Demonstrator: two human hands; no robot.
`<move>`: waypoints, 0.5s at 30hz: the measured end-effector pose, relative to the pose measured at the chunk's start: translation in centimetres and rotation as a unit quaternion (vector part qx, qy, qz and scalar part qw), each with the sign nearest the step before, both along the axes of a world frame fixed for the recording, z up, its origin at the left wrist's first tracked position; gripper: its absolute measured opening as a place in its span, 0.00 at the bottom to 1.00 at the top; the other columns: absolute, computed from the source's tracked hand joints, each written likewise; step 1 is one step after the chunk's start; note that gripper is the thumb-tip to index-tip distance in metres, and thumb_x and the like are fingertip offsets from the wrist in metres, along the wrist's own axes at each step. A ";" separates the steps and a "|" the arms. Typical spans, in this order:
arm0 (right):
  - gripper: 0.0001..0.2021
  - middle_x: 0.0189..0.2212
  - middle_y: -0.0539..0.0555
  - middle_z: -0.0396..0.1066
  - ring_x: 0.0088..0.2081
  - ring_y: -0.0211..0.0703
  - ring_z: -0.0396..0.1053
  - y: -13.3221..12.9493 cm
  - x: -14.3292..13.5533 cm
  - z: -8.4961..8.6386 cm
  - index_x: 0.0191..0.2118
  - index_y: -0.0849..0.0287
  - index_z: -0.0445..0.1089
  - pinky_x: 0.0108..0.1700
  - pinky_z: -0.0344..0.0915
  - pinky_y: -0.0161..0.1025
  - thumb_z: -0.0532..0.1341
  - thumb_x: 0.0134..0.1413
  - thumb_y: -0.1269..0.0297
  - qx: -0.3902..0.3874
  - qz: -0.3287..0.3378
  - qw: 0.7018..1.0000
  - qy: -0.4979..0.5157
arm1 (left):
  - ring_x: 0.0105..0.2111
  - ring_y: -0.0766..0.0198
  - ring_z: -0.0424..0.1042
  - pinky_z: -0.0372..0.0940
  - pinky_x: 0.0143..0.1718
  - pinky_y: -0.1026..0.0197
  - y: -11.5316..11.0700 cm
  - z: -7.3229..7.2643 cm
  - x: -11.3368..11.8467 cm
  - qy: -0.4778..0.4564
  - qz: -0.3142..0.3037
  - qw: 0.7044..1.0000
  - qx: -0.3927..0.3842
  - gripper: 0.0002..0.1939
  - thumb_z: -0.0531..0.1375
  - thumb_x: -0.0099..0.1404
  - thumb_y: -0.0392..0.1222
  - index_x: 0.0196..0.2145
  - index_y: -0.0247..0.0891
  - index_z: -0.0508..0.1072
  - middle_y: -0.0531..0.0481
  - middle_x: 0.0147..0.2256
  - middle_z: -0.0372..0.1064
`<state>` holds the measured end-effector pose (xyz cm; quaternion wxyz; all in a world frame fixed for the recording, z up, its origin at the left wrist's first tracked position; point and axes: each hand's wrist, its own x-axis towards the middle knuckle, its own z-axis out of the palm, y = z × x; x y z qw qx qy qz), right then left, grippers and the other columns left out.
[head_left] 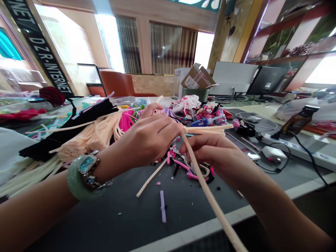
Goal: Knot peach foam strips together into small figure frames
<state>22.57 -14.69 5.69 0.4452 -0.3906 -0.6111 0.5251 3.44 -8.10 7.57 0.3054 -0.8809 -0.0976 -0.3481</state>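
Observation:
My left hand (154,138) is closed on several cream pipe cleaners in the middle of the view. Their short ends (210,129) point right, and another tip sticks up behind the hand. One long cream pipe cleaner (207,192) runs from this grip down toward the lower right edge. My right hand (212,152) is just beside it, fingers bent together at the long stem, which crosses in front of them. The exact pinch is partly hidden. Under my hands lies another cream stem (151,178), with pink and black scraps. A short lilac piece (163,206) rests nearer me.
Thick bundles of cream pipe cleaners (86,138) and a black bundle (65,131) lie left. Behind are pink stems (127,119) and a colourful pile (208,112). A power strip (301,150), cables and a white charger (274,154) sit right, before monitors (235,77).

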 end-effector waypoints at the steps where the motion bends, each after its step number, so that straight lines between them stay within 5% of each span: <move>1: 0.10 0.26 0.49 0.69 0.27 0.32 0.63 0.0 0.1 0.1 0.31 0.60 0.74 0.28 0.59 0.29 0.57 0.45 0.76 -0.002 0.008 1.000 -0.013 | 0.31 0.64 0.68 0.61 0.43 0.54 0.0 0.0 0.0 0.003 0.000 1.000 -0.006 0.04 0.53 0.64 0.33 0.33 0.37 0.67 0.50 0.30 0.71; 15: 0.08 0.26 0.50 0.67 0.27 0.32 0.62 0.5 0.1 0.1 0.35 0.62 0.73 0.27 0.58 0.30 0.64 0.47 0.66 0.033 0.016 0.995 -0.090 | 0.32 0.64 0.68 0.60 0.41 0.58 0.2 -0.1 0.5 0.005 -0.038 0.995 -0.089 0.06 0.54 0.66 0.40 0.33 0.36 0.66 0.49 0.31 0.70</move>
